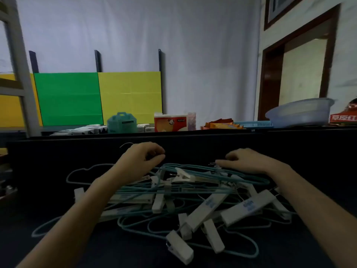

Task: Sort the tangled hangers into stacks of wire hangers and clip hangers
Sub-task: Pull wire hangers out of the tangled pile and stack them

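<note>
A tangled pile lies on the dark table in front of me. It mixes thin teal wire hangers with white clip hangers; loose white clips stick out at the near edge. My left hand is over the far left of the pile with its fingers curled. A thin metal hook pokes out behind its knuckles. My right hand rests flat on the far right of the pile, fingertips touching a small metal clip end.
A dark partition closes the far side of the table. Beyond it stand a teal box, a tissue pack, snack packets, a blue tray and a blue basin. A doorway is at the right.
</note>
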Action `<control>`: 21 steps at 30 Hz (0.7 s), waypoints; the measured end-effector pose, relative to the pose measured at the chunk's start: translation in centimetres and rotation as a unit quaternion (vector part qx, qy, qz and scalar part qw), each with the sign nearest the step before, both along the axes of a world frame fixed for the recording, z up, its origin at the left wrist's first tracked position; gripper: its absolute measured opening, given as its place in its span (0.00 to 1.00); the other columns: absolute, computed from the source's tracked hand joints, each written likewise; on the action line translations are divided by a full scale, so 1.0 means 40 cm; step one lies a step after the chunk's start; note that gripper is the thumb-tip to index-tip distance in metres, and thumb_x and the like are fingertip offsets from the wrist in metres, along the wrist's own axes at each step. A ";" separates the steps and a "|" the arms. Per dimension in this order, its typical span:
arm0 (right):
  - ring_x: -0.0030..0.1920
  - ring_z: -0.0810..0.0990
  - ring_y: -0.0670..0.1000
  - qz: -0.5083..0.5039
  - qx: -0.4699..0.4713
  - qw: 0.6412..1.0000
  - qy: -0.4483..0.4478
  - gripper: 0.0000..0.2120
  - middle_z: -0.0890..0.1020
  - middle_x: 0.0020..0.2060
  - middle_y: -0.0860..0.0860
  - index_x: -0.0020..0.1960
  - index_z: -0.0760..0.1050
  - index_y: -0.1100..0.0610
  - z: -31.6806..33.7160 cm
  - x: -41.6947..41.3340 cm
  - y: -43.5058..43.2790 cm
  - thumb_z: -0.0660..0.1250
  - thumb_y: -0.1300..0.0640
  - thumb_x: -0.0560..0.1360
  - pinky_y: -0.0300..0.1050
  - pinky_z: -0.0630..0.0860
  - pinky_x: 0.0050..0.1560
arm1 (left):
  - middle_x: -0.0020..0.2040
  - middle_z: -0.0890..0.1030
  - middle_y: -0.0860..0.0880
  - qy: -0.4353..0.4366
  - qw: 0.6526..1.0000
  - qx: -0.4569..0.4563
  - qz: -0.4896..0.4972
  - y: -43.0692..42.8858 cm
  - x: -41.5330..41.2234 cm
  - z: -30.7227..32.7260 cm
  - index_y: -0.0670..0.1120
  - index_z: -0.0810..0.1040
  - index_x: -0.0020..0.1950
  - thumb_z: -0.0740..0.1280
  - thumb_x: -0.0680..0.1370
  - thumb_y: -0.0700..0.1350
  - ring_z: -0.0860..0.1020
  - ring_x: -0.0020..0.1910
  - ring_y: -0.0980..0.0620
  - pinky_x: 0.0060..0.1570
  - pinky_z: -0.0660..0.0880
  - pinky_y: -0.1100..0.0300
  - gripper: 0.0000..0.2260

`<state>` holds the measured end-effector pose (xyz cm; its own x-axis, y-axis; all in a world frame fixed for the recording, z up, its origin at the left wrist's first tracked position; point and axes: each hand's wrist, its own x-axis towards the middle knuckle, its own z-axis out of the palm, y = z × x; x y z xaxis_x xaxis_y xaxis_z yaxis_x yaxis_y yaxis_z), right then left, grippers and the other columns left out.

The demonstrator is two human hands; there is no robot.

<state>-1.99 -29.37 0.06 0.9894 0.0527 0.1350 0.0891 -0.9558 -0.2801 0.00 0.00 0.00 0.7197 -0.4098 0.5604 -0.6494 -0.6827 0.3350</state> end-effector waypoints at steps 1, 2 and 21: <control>0.57 0.76 0.54 -0.014 -0.028 0.998 0.051 0.46 0.77 0.60 0.55 0.63 0.72 0.57 0.003 0.004 -0.002 0.53 0.23 0.62 0.50 0.73 0.60 | 0.45 0.78 0.54 0.015 1.000 0.000 0.000 -0.008 0.017 0.006 0.48 0.79 0.55 0.65 0.77 0.46 0.77 0.48 0.54 0.51 0.75 0.59 0.09; 0.61 0.74 0.54 -0.015 -0.048 0.994 0.097 0.51 0.74 0.64 0.54 0.67 0.69 0.57 0.006 0.007 -0.001 0.53 0.21 0.58 0.50 0.71 0.63 | 0.45 0.79 0.53 0.022 1.000 0.001 -0.001 -0.014 0.031 0.012 0.47 0.79 0.55 0.65 0.77 0.46 0.77 0.47 0.54 0.51 0.74 0.59 0.09; 0.52 0.75 0.40 -0.004 0.087 0.993 0.075 0.40 0.76 0.53 0.40 0.61 0.72 0.46 0.025 -0.003 -0.071 0.67 0.27 0.55 0.34 0.69 0.48 | 0.59 0.77 0.45 0.063 0.993 0.092 -0.033 -0.101 0.208 -0.003 0.44 0.71 0.64 0.62 0.78 0.46 0.75 0.53 0.51 0.53 0.70 0.61 0.15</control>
